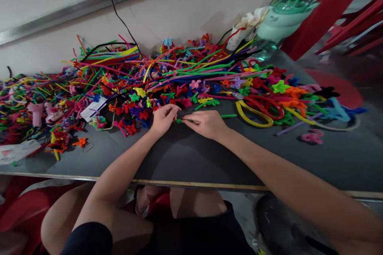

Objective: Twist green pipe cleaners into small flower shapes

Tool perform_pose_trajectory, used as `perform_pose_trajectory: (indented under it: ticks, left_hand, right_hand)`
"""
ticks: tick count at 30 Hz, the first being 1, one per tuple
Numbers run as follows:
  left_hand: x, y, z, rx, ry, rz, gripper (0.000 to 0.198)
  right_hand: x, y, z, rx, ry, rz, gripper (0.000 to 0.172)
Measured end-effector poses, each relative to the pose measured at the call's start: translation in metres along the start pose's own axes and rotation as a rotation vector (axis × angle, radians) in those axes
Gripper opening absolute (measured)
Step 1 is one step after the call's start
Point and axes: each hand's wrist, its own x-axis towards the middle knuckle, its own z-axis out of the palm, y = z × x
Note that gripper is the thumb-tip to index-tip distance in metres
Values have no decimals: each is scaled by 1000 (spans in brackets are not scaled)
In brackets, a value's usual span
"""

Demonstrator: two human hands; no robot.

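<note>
Along the near side, a thin tan edge strip (191, 184) borders the dark grey tabletop (194, 163), with bare surface between it and both wrists and a wider open stretch to the right. A crumpled white wrapper (22, 149) at far left carries a reddish mark, too blurred to read. A little farther in, the right hand (209, 123) pinches a slim green fuzzy pipe cleaner (229, 116), whose straight tail runs out rightward past the knuckles and whose small curled end sits just beyond the fingertips. The left hand (164, 119) has thumb and fingertips drawn close together beside that curled end; whether they touch it, I cannot tell. Just right of the tail lies a yellow loop-shaped handle (250, 122), overlapping a red looped handle (281, 112). Beyond the hands spreads a multicoloured heap of fuzzy stems and twisted flowers (143, 75), reaching back to the pale wall (185, 16), near a translucent green plastic bottle (271, 26).
</note>
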Motion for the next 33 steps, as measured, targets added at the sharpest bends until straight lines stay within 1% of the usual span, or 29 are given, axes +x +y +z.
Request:
perform_pose_trajectory:
  ticks: [2,4,7,9,11,13,16,18,20,23,25,27,29,31,33]
  left_hand:
    - [0,-1,0,16,12,8,31]
    - [0,-2,0,30,18,9,30]
    - [0,-2,0,39,16,18,29]
    - [0,-3,0,39,11,25,28]
    - [0,-4,1,39,8,31,28]
    - [0,-5,1,41,10,37,28]
    - [-1,-5,1,47,13,46,27]
    - [-1,-5,1,55,19,47,26]
    - [-1,-4,2,63,25,48,26]
    - [-1,-3,2,66,27,46,26]
    - [-1,-2,2,67,32,44,26]
    - [-1,-2,1,73,44,47,26]
    - [-1,-2,1,76,47,51,26]
    - [-1,-2,1,68,39,51,27]
    - [-1,-3,1,69,30,49,27]
  right_hand:
    - [1,-2,2,-33,-25,-3,23]
    - [2,-1,0,-11,-23,27,22]
    - [5,6,-10,50,13,175,21]
    - [8,12,-18,9,-25,263,17]
    - [9,16,-25,-54,-69,289,18]
    - [9,18,-28,-88,-86,280,21]
    - [8,16,-28,-167,-87,245,21]
    - [6,12,-25,-207,-86,200,20]
    - [5,6,-21,-161,-102,127,21]
    - [5,-5,-17,-77,-200,9,21]
    - [5,-10,-18,-95,-269,-13,20]
    - [6,-10,-22,-135,-290,33,18]
    - [8,-8,-29,-187,-298,130,16]
    - [9,-3,-36,-234,-348,223,17]
    - [10,0,-40,-236,-380,265,18]
